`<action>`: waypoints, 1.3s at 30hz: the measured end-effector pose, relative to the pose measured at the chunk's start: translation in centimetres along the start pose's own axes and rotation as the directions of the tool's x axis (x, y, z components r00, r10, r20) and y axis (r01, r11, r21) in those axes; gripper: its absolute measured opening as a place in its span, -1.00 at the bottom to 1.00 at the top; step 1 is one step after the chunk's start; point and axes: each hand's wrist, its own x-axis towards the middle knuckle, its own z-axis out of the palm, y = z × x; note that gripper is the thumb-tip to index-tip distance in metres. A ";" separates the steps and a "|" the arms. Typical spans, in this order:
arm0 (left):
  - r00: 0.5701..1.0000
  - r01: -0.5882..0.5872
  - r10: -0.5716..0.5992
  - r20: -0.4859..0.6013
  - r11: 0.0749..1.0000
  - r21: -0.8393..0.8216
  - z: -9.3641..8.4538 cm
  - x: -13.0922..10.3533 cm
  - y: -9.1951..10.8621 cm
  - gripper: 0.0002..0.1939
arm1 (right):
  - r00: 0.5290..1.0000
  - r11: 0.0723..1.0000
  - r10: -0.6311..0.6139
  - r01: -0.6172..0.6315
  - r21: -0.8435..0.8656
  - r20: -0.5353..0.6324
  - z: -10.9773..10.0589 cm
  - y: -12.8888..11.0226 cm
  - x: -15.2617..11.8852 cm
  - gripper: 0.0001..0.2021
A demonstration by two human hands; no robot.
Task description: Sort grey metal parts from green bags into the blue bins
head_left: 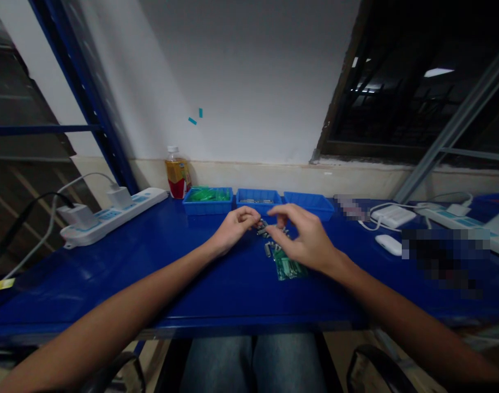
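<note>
Over the blue table, my left hand point(239, 225) is closed in a pinch; what its fingertips hold is too small to name. My right hand point(302, 236) hovers just to its right, thumb and fingers apart, with nothing visible between them. Small metal cylindrical parts point(268, 250) lie scattered between and below the hands, some hidden behind my right hand. Partly under that hand lies a clear greenish bag point(288, 267) with similar slim pieces in it.
Behind the hands stand a blue bin of green pieces point(208, 208), a middle bin point(258, 193) with metal parts, and a right bin point(310, 202). A drink bottle point(177, 173), power strips point(110, 215) with cables, and a white case point(389, 245) flank them.
</note>
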 end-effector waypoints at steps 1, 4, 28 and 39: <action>1.000 -0.007 0.007 0.001 1.000 -0.030 0.1 0.0 0.1 -0.67 | 1.000 1.000 -0.013 0.013 -0.019 0.028 0.5 0.6 0.2 -0.78; 1.000 -0.016 0.015 -0.011 0.998 -0.067 0.1 -0.1 0.1 -0.65 | 0.993 0.997 -0.048 0.055 -0.062 0.108 2.2 2.3 0.8 -0.85; 0.885 -0.465 0.111 0.452 0.190 0.865 0.0 -0.7 -0.4 -0.82 | 0.574 0.526 0.816 -0.689 -0.499 0.069 -0.1 14.8 1.3 -0.66; 0.965 -0.259 0.073 0.251 0.381 0.888 -0.3 -0.7 -0.2 -0.85 | 0.971 0.937 0.226 -0.237 -0.256 -0.072 2.2 7.1 -0.1 -0.80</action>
